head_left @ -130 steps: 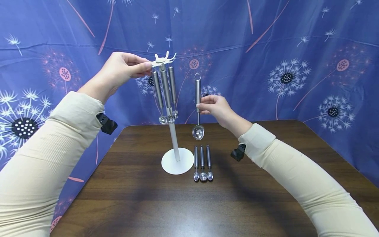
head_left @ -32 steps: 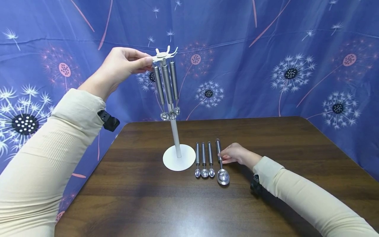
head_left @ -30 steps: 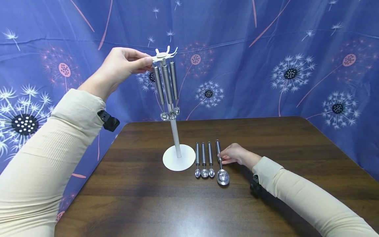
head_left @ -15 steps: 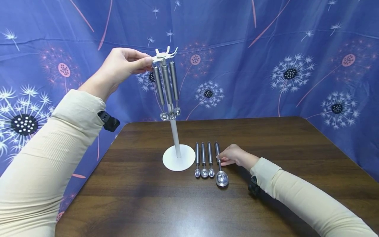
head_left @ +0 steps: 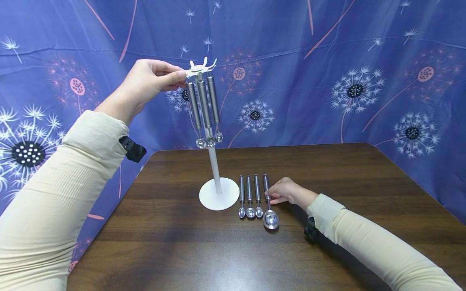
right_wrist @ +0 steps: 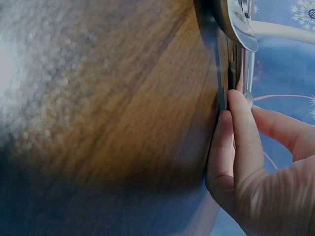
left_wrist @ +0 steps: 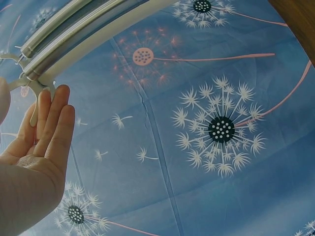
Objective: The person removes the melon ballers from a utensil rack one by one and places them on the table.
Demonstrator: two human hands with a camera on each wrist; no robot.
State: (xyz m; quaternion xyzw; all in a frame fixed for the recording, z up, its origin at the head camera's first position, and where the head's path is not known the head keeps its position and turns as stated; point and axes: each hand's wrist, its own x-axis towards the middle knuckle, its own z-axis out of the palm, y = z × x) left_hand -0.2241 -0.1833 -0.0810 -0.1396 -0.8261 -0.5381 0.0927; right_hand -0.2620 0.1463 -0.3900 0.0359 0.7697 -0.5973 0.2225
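Note:
My left hand [head_left: 147,85] pinches the hooked top of a white rack [head_left: 198,69] between thumb and fingers. Three small steel scoops [head_left: 204,105] hang from that rack's hooks around its post. On the table, my right hand [head_left: 289,191] holds a larger steel scoop [head_left: 271,220] by its handle, with the bowl toward me. Just left of it lie three small scoops [head_left: 250,213] side by side, handles pointing away. In the right wrist view, the fingers [right_wrist: 243,132] are at the handle, close to the tabletop, and the large bowl [right_wrist: 240,24] shows above them.
The rack's round white base [head_left: 209,198] stands left of the row of scoops. Under everything is a dark wooden table [head_left: 174,250]. Behind it hangs a blue curtain [head_left: 291,93] with a dandelion print.
My right hand lowered the large scoop from mid-air onto the table, right of the small ones. Over the last second it shifted slightly left and straightened. My left hand stayed on the rack.

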